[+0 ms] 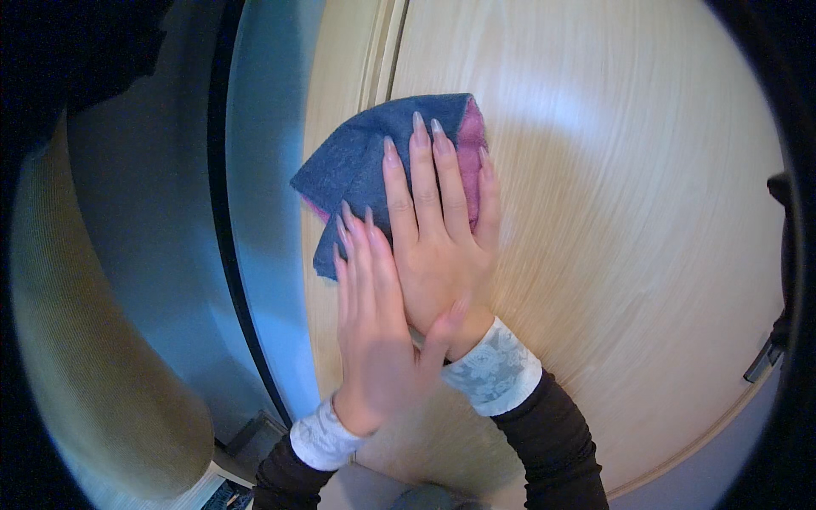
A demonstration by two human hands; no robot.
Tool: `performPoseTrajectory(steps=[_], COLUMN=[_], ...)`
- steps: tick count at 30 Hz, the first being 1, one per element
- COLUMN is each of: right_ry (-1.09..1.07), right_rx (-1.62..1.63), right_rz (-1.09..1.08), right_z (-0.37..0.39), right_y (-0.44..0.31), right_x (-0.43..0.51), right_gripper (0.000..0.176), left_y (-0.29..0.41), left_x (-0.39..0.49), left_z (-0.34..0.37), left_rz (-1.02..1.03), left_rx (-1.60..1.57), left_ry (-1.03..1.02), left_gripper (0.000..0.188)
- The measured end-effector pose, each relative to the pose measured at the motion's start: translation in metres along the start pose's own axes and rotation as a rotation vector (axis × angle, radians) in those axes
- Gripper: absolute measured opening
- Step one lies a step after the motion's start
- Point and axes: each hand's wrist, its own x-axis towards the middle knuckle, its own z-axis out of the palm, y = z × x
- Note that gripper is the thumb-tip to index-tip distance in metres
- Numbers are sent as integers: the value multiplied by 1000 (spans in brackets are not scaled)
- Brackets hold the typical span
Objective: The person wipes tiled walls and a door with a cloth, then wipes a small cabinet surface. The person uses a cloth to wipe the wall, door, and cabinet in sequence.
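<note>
A blue cloth with a pink underside (pixel 357 153) lies against the pale wooden door panel (pixel 605 255), folded over at its right edge and lower left. My right hand (pixel 440 255) rests flat on the cloth with its fingers spread, the little finger over the pink fold. Lower and to the left, my left hand (pixel 376 319) has its fingertips at the cloth's lower part. Its fingers are straight and close together, and its thumb crosses in front of my right wrist. Neither hand grips the cloth. Dark sleeves with white lace cuffs cover both wrists.
Left of the wood run a pale bluish strip (pixel 268 223) and a black vertical edge (pixel 223 191). A large ribbed, olive-brown padded piece (pixel 95 331) stands at the far left. A dark metal fitting (pixel 762 360) sits at the right edge of the panel.
</note>
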Motion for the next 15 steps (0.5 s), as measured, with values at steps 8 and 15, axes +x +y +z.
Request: performPoseTrajectory(steps=[8,15], right_ry=[-83,-249], right_rx=[98,44], right_rz=[-62,-129], right_z=[-3,-14], right_y=[10,5], right_x=[-17,-53], right_gripper=[58,58], left_y=[-24,-18], left_x=[17,-11], left_z=[-9,4], left_rz=[-46,-11], left_rx=[148,153], left_ry=[28,-24], left_gripper=[68,77])
